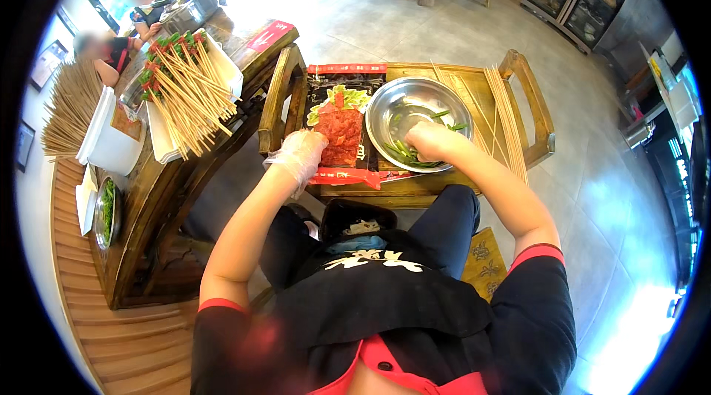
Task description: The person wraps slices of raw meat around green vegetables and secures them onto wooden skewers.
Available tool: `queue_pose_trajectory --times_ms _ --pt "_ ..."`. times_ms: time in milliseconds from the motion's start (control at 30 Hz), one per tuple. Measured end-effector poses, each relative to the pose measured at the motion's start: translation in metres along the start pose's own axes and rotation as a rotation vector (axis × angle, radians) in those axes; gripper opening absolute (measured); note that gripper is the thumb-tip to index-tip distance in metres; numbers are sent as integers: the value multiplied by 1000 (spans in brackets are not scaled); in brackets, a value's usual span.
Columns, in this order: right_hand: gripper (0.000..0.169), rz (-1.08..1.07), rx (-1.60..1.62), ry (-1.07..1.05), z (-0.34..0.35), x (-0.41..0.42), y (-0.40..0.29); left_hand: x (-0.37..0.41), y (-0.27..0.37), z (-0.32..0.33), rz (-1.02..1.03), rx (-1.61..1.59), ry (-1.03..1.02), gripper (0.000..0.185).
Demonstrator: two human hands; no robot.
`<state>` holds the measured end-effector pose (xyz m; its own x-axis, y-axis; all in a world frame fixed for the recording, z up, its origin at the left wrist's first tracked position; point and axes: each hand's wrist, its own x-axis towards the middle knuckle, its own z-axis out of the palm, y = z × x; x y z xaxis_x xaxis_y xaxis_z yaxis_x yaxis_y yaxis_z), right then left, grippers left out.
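Observation:
My left hand [304,152], in a clear plastic glove, rests at the lower left edge of a slab of red marinated raw meat [339,134]. Its fingertips are turned away from view, so any grip there is hidden. The meat lies on a black and red printed plastic package [373,81], with pale green leafy pieces [355,98] at its far end. Bare, my right hand [432,142] reaches into a stainless steel bowl [389,96]. Cut green vegetable stalks [401,152] lie beside its curled fingers, and whether they hold one cannot be seen.
Bare wooden skewers [506,123] lie along the tray's right side. On the left table, a white tray [232,64] holds many loaded skewers [189,84] beside a white tub [119,137] of sticks. A black bin [333,217] stands between my knees. Other people sit beyond.

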<state>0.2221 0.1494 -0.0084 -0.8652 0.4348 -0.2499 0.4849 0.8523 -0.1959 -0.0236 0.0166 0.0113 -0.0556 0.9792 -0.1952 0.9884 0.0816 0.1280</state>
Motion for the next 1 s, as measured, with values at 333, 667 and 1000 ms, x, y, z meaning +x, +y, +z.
queue_pose_trajectory --times_ms 333,667,1000 --pt "19 1 -37 38 -5 2 1 -4 -16 -3 104 -187 188 11" --pt "15 -75 331 101 -22 -12 20 -3 2 2 3 -1744 11 17" --pt "18 -17 361 111 -13 -24 29 2 10 9 -27 -1699 71 16"
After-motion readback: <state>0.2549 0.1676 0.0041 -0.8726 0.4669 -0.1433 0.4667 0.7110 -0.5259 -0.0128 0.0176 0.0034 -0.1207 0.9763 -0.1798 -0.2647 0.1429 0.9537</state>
